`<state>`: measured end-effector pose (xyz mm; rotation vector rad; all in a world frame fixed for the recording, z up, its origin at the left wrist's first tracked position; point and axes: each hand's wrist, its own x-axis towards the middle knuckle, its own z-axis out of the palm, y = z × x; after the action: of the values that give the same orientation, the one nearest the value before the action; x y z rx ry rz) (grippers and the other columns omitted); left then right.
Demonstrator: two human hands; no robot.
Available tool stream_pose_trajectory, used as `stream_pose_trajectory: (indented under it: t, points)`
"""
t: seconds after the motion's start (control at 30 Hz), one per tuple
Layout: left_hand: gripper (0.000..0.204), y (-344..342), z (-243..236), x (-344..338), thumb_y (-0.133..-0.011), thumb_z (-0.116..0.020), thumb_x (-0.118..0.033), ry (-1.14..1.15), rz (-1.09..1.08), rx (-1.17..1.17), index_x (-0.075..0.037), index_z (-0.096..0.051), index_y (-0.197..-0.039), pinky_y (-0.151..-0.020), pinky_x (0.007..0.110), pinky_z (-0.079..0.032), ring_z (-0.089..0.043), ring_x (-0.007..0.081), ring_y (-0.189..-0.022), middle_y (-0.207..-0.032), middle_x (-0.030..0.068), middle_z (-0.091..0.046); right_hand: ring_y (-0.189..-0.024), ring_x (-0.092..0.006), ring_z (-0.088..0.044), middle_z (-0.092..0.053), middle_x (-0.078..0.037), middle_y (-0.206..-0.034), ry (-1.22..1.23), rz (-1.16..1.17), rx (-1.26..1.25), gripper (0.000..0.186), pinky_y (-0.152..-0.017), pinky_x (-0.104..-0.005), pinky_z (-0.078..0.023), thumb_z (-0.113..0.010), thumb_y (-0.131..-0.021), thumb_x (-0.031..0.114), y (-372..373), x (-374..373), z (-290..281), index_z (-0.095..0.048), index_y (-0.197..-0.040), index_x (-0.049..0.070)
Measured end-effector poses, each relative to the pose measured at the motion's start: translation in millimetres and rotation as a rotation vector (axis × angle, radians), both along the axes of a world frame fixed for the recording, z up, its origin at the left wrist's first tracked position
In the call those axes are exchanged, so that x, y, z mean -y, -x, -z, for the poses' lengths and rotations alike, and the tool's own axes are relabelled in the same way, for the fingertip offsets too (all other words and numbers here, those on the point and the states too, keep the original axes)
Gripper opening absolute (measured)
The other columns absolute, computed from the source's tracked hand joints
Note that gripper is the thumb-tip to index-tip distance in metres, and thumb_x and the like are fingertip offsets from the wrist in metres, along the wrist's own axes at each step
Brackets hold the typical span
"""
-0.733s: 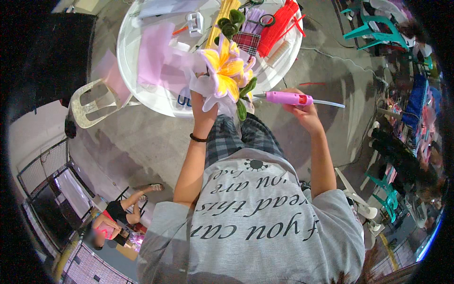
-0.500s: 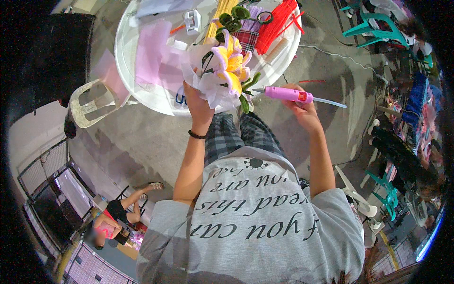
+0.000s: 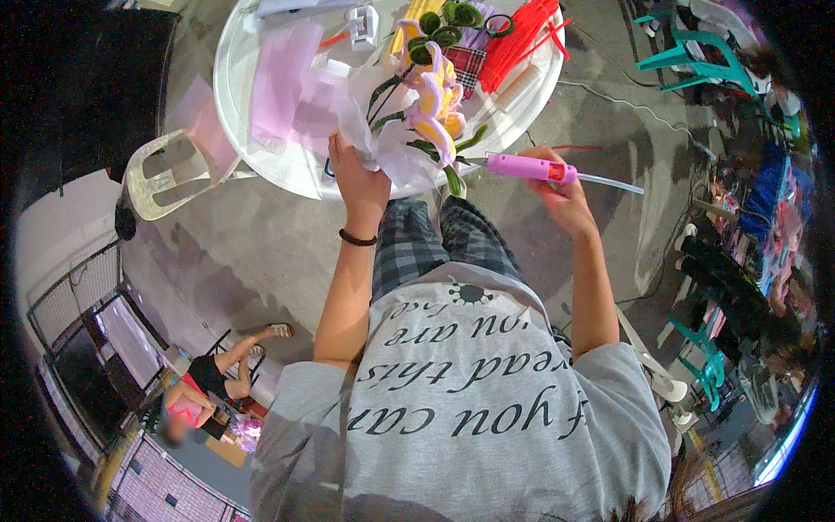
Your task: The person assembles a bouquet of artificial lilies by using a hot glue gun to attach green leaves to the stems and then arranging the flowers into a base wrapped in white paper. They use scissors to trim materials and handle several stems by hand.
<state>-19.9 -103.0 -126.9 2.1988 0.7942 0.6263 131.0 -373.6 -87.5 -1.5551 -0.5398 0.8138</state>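
Observation:
My left hand (image 3: 358, 178) is closed around the base of a bouquet (image 3: 437, 109) of yellow and lilac fuzzy flowers with green leaves, wrapped in white translucent paper (image 3: 365, 104). The bouquet tilts over the near edge of the round table. In my right hand (image 3: 561, 196) is a pink hot glue gun (image 3: 526, 167), with a clear glue stick (image 3: 613, 184) sticking out behind it. Its nozzle points left and is close to the lower green leaves (image 3: 454, 180); whether they touch I cannot tell.
The white round table (image 3: 233, 87) bears lilac wrapping sheets (image 3: 283, 87), a white tape dispenser (image 3: 363, 28), red pipe cleaners (image 3: 519, 48) and a plaid piece (image 3: 465, 65). A cream plastic chair (image 3: 143, 187) stands at left, teal chairs (image 3: 700, 61) at right. A person (image 3: 204, 391) sits at lower left.
The bouquet has turned in my left hand, so its flowers now face more to the right and its stems show. The glue gun stays almost in place.

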Motion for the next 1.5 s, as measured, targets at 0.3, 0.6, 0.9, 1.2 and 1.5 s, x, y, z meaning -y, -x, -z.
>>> stream_pose_trajectory:
  t: [0.3, 0.6, 0.9, 1.2, 1.5]
  points:
    - [0.070, 2, -4, -3, -0.069, -0.076, -0.010, -0.153, 0.033, -0.044, 0.008, -0.042, -0.128, -0.103, 0.047, -0.036, -0.043, 0.0453, -0.121, -0.128, 0.0267, -0.047, -0.100, -0.0098, -0.054, -0.058, 0.001, -0.101, 0.058, -0.041, 0.077, 0.020, -0.087, -0.0252, -0.044, -0.056, -0.092, -0.005, -4, -1, 5, -0.059, -0.109, 0.005]
    - [0.077, -2, -17, 1, -0.065, -0.075, -0.004, -0.060, 0.006, -0.013, 0.007, -0.039, -0.132, -0.105, 0.046, -0.036, -0.042, 0.0435, -0.122, -0.129, 0.0249, -0.046, -0.100, -0.0120, -0.051, -0.055, -0.002, -0.102, 0.092, -0.029, 0.022, 0.020, -0.092, -0.0250, -0.039, -0.056, -0.089, -0.009, -4, -3, 3, -0.056, -0.105, 0.004]
    - [0.076, -2, -20, 2, -0.066, -0.076, -0.005, -0.085, -0.030, -0.050, 0.004, -0.041, -0.133, -0.104, 0.044, -0.037, -0.043, 0.0409, -0.122, -0.128, 0.0215, -0.047, -0.092, -0.0098, -0.050, -0.053, 0.001, -0.094, 0.032, -0.037, 0.117, 0.018, -0.084, -0.0245, -0.041, -0.054, -0.091, -0.008, -4, -4, 5, -0.056, -0.105, 0.004]
    - [0.074, 0, -22, 5, -0.066, -0.076, -0.005, -0.101, -0.053, -0.059, 0.004, -0.042, -0.131, -0.105, 0.045, -0.035, -0.042, 0.0403, -0.123, -0.128, 0.0213, -0.048, -0.091, -0.0104, -0.049, -0.053, -0.001, -0.094, 0.068, -0.043, 0.190, 0.014, -0.082, -0.0251, -0.041, -0.058, -0.092, -0.002, -4, -3, 5, -0.056, -0.104, 0.004]
    - [0.073, 0, -17, 4, -0.066, -0.076, -0.007, -0.114, -0.068, -0.031, 0.005, -0.043, -0.130, -0.105, 0.045, -0.036, -0.043, 0.0410, -0.122, -0.127, 0.0224, -0.048, -0.092, -0.0101, -0.050, -0.053, 0.000, -0.094, 0.042, -0.025, 0.107, 0.014, -0.084, -0.0245, -0.041, -0.057, -0.092, -0.003, -3, -3, 4, -0.056, -0.104, 0.004]
